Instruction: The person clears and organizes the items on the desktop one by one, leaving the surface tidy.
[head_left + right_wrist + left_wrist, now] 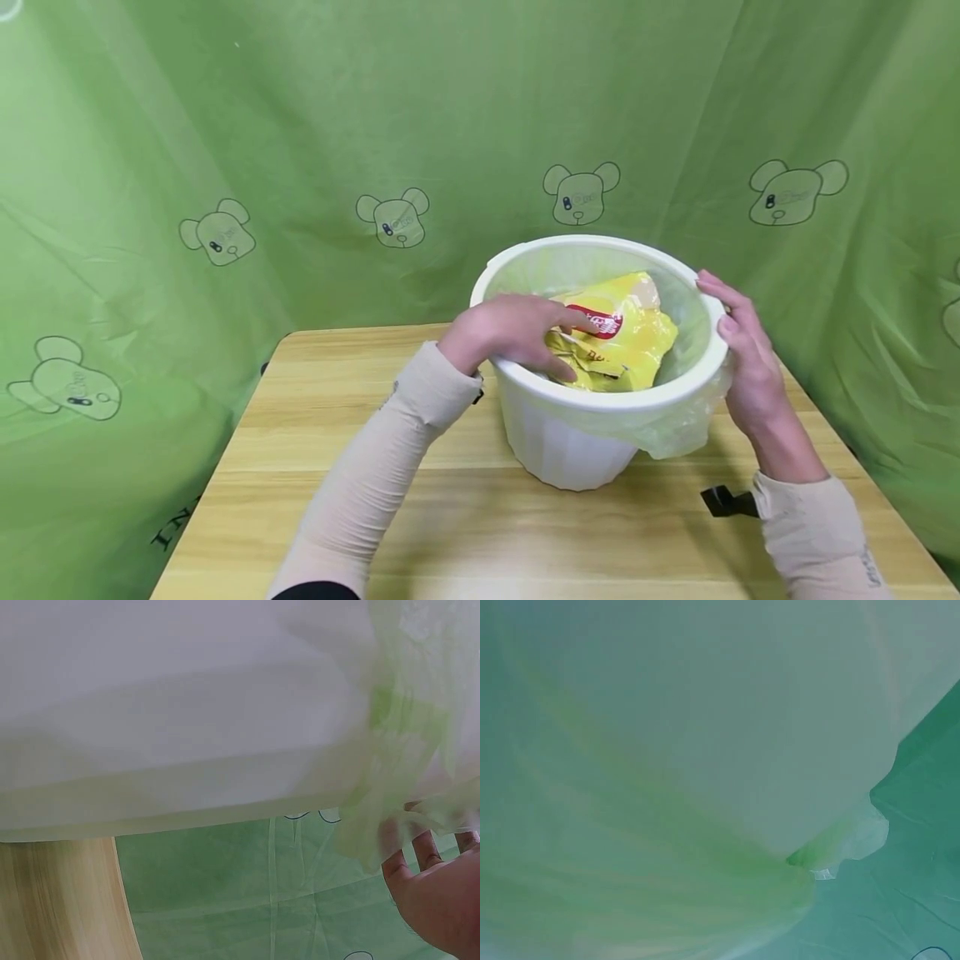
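A white plastic trash bin [570, 442] with a thin pale-green liner bag [678, 425] folded over its rim stands on the table. Inside lies a yellow snack bag [637, 350] with a red label, crumpled at its near side. My left hand [517, 329] reaches over the bin's left rim, its spread fingers resting on the yellow bag. On the opposite side, my right hand [750, 358] holds the rim and liner from outside. The left wrist view shows mostly blurred bin and liner. In the right wrist view, my right hand's fingers [427, 851] bend beside the liner.
The wooden table [330, 400] reaches to the left of the bin and in front of it. A green curtain [465, 100] with bear-head drawings hangs behind and at both sides. A black strap [727, 502] sticks out from the right sleeve.
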Action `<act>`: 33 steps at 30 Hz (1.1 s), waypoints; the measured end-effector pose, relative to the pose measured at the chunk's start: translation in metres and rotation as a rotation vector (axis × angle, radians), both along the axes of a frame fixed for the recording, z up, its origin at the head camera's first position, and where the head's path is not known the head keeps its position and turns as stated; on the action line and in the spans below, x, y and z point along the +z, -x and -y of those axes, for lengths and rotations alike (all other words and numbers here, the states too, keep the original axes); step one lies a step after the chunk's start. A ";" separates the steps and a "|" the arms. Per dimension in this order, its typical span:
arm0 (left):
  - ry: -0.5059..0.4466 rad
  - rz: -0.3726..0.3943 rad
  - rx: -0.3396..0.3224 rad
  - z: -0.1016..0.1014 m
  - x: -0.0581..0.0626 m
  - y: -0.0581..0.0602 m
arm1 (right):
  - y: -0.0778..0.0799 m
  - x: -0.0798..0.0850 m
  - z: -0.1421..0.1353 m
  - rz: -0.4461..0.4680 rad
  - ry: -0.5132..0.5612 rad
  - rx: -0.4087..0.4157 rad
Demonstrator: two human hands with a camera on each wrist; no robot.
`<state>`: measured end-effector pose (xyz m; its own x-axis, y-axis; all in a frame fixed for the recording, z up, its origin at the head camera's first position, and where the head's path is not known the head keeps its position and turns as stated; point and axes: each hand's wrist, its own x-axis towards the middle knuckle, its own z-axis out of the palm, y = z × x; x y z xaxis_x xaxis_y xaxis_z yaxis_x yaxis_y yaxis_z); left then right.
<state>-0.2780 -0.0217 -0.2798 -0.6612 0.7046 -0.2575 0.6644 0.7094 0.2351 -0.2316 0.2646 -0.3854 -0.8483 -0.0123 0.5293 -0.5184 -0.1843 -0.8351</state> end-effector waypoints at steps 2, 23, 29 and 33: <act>-0.018 -0.007 -0.003 0.001 0.000 0.000 | 0.001 0.000 0.000 -0.004 0.002 0.001; -0.276 0.007 -0.040 0.016 0.009 -0.002 | 0.000 0.001 0.002 0.010 0.005 -0.001; -0.269 -0.021 -0.038 0.016 0.006 0.000 | 0.000 0.001 0.002 0.018 0.001 0.001; -0.293 -0.027 -0.051 0.019 0.007 0.001 | 0.001 0.001 0.002 0.014 -0.004 0.001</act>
<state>-0.2791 -0.0402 -0.2726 -0.6266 0.7791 -0.0208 0.7065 0.5791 0.4068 -0.2331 0.2627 -0.3844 -0.8556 -0.0153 0.5175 -0.5066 -0.1816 -0.8428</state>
